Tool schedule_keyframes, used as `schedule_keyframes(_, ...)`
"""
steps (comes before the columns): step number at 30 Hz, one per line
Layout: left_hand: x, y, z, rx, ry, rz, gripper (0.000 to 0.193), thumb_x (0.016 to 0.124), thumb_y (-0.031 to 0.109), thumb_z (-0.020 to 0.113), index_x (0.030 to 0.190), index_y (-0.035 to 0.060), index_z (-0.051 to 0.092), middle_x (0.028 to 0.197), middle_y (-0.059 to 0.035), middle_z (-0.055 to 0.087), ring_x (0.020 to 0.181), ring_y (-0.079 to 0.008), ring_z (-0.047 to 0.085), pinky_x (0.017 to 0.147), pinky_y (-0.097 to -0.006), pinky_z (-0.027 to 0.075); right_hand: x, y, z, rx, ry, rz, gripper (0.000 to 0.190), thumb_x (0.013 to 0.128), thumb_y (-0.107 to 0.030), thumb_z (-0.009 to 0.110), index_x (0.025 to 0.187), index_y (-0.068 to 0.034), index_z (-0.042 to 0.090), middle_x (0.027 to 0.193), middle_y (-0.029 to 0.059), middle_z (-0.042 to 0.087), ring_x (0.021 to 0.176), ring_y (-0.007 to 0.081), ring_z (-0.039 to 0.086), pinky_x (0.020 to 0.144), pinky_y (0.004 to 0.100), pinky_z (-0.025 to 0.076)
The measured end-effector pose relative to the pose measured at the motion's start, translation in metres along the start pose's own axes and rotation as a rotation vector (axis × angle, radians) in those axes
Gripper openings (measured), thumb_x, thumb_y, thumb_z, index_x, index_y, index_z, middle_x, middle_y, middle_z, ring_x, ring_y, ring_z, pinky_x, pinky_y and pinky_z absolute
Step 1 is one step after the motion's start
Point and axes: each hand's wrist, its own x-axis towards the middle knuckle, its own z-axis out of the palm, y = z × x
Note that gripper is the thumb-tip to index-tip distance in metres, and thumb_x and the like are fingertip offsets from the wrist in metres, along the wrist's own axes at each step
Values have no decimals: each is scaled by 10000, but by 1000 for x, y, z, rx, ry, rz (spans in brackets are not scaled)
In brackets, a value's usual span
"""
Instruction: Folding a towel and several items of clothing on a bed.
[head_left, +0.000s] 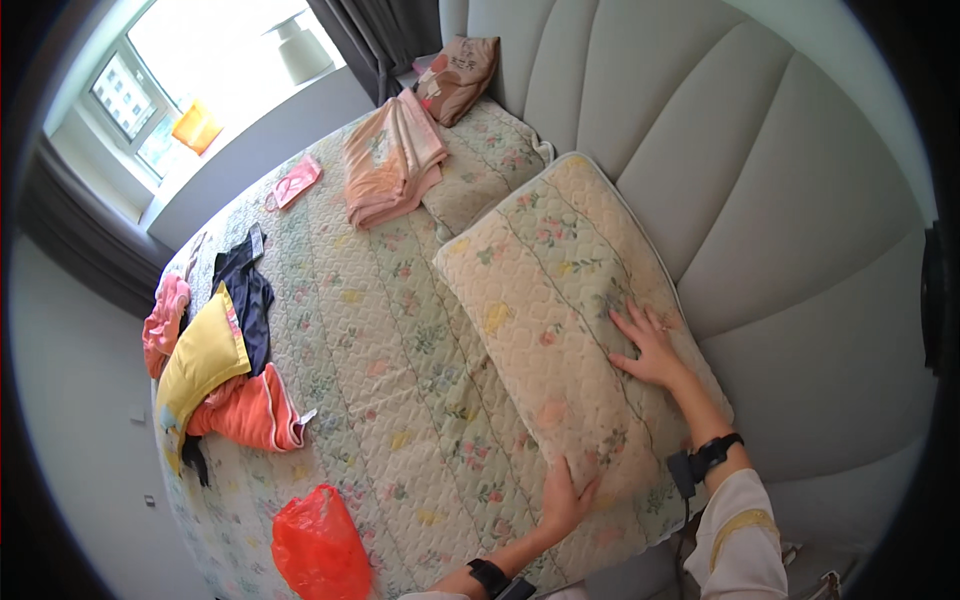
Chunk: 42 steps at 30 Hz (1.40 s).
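Note:
A quilted, floral pillow (551, 300) lies against the grey upholstered headboard (712, 150) on the bed. My right hand (646, 349) presses flat on its upper face, fingers spread. At the pillow's near left corner, my left hand (566, 499) grips the edge, with some fingers hidden by the fabric. Both wrists wear black straps with small devices, and a cable hangs from the right one. Beneath the pillow spreads a matching quilted bedcover (375, 360).
Farther along are a second floral pillow (487, 169), a folded pink blanket (394, 165) and a brown printed cushion (457, 79). A red plastic bag (321, 544), yellow cushion (206, 349), dark garment (247, 289), orange-red cloth (251, 412) and pink pouch (296, 182) lie on the bed.

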Motion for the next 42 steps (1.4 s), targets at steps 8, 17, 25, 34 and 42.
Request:
schedule_keyframes(8,58,-28,-3,-33,-185,-132,1023,704,277,759,1393,-63,85,1162,-323,477,1071,-459,482,887,-430,415,49,28,21,-217,221,445,769,818,-624,443,1451,-263,197,1503,108,192,1345,375,230,1068,552,170)
schedule_keyframes(17,24,-82,-60,113,-287,-97,1146,657,465,762,1462,140,15,1408,-309,186,1272,-489,253,986,-582,288,-48,-19,46,-291,327,236,644,858,-316,540,1428,-176,275,1484,141,223,1345,363,235,1054,543,192)
schedule_keyframes(25,-93,-177,-115,623,-333,-597,998,689,496,719,1453,334,97,1520,-149,-21,1365,-453,15,909,-766,187,-272,72,157,-35,-23,488,479,869,-206,499,1263,56,421,1250,281,438,1160,412,429,962,430,365)
schedule_keyframes(34,-157,-209,-136,570,-283,-744,1059,633,541,739,1449,362,88,1527,-108,-52,1368,-444,-40,865,-801,173,-291,-76,238,390,-577,246,458,797,-274,636,1131,33,576,1067,197,632,1026,330,596,884,363,454)
schedule_keyframes(42,-235,-212,-139,656,-358,-559,1036,614,622,692,1449,345,145,1531,-105,-54,1379,-423,-26,871,-803,119,-296,-114,298,-209,-398,106,771,757,-320,658,1409,-122,296,1497,177,127,1347,423,161,1020,633,201)
